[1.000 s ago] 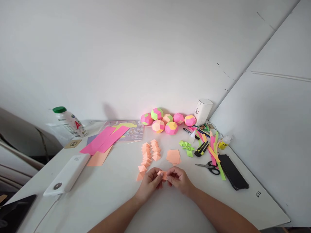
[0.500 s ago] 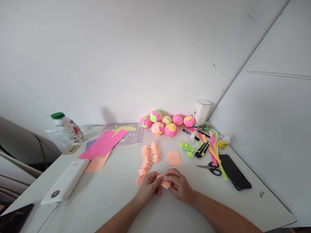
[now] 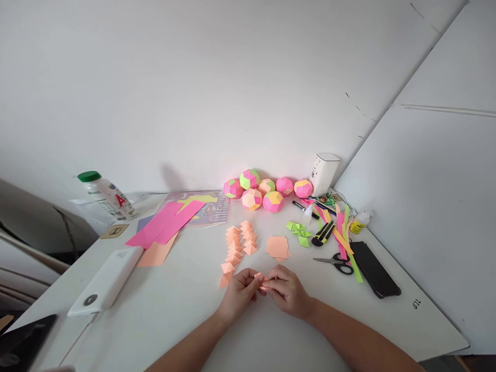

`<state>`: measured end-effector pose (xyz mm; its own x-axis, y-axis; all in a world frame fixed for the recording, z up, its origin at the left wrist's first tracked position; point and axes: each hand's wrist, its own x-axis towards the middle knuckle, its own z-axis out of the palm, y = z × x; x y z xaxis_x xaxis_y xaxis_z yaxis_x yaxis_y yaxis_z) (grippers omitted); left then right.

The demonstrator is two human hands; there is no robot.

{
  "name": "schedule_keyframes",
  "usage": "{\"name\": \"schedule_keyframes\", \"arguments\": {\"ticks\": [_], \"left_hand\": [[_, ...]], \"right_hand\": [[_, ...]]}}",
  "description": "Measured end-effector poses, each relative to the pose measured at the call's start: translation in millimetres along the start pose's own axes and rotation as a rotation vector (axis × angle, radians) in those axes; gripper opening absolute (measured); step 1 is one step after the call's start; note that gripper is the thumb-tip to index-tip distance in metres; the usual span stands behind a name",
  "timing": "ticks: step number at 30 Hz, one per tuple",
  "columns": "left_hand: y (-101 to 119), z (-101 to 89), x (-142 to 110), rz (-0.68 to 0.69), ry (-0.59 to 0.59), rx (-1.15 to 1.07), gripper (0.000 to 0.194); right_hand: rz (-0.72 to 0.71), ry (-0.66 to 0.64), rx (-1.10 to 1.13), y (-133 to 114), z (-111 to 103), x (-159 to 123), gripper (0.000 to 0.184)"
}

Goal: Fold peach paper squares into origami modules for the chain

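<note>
Over the white table (image 3: 174, 315), near its front: a small peach paper piece (image 3: 262, 282) was held, partly covered, so that its exact folds could not be made out
Left hand (image 3: 239, 293): the left end of the piece was pinched between thumb and curled fingers
Right hand (image 3: 287, 292): the right end was grasped by bent fingers, close against the left hand
Folded peach units (image 3: 233, 240): two columns were set out beyond the left hand, the nearest unit lying just beside it
Peach paper squares (image 3: 277, 247): these were stacked loosely beyond the right hand
Green folded units (image 3: 299, 233): these were clustered between the squares and the utility knife (image 3: 323, 234)
Scissors (image 3: 336, 263): the blades were pointed left, the handles placed near the paper strips (image 3: 343, 235) and the smartphone (image 3: 375, 268)
Paper balls (image 3: 273, 201): seven were gathered near the wall (image 3: 194, 103)
Pink paper sheets (image 3: 166, 226): these were laid at left, beyond the white power bank (image 3: 106, 281)
</note>
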<state>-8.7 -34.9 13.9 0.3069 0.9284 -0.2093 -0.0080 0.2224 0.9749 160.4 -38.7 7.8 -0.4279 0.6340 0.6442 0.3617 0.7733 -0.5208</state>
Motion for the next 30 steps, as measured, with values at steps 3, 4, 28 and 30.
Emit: {"name": "schedule_keyframes", "arguments": {"ticks": [3, 4, 28, 30], "left_hand": [[0, -1.2, 0, 0.008, 0.001, 0.021, 0.035], [0, -1.9, 0, 0.000, -0.004, 0.027, 0.034], [-12, -5.8, -1, 0.146, -0.135, 0.207, 0.036], [-14, -6.3, -1, 0.157, -0.139, 0.212, 0.036]], "right_hand": [[0.099, -0.015, 0.086, 0, 1, 0, 0.019], [0.146, -0.021, 0.123, -1, 2, 0, 0.020], [0.861, -0.034, 0.664, 1, -2, 6, 0.019], [0.844, -0.048, 0.670, 1, -2, 6, 0.018]]}}
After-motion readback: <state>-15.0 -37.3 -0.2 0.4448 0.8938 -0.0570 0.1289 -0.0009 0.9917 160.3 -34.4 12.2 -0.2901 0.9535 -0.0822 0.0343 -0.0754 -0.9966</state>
